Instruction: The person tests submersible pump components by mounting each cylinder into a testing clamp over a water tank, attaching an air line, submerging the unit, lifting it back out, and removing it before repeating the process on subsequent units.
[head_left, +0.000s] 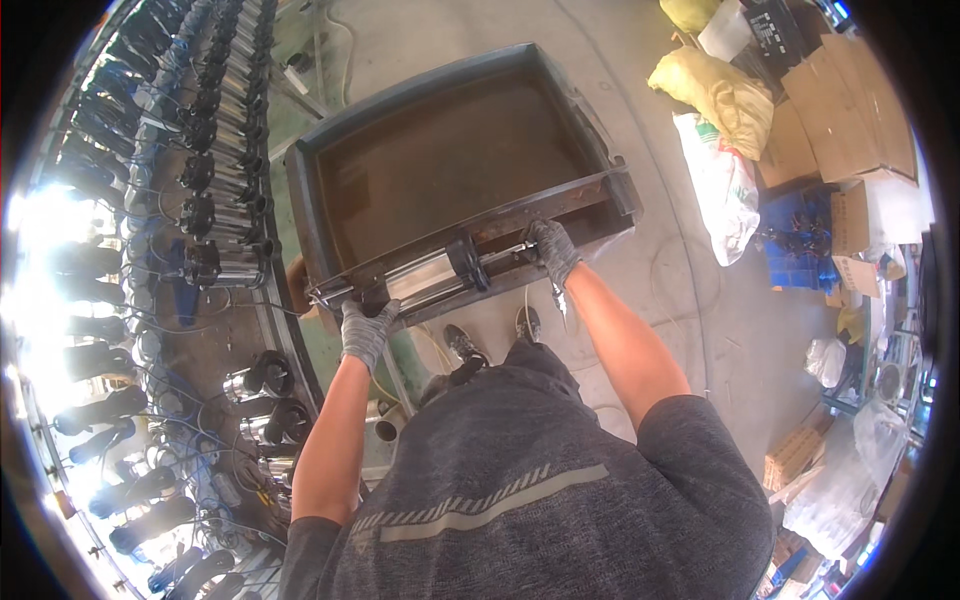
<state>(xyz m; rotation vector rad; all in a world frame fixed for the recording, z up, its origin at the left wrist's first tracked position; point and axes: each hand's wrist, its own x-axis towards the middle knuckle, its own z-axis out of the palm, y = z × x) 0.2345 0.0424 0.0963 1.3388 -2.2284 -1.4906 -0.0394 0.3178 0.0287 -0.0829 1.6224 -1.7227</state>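
Observation:
A shiny steel cylinder with black end parts, looking like a submersible pump [422, 279], lies lengthwise along the near ledge of a dark metal tank [430, 225]. Grey-gloved, my left hand [368, 332] grips the pump near its left end, fingers partly hidden underneath. My right hand [552, 250], gloved too, closes around a slim metal tool [559, 298] at the pump's right end. A thin bright shaft runs from this hand toward the black end. Just what kind of tool it is cannot be made out.
Brown water [450, 150] fills the tank. Rows of similar steel pumps [225, 265] with cables stand at left. Yellow sacks [715, 100], a white sack [722, 195], cardboard boxes [850, 105] and a blue crate [800, 245] sit at right. A thin hose [685, 235] crosses the floor.

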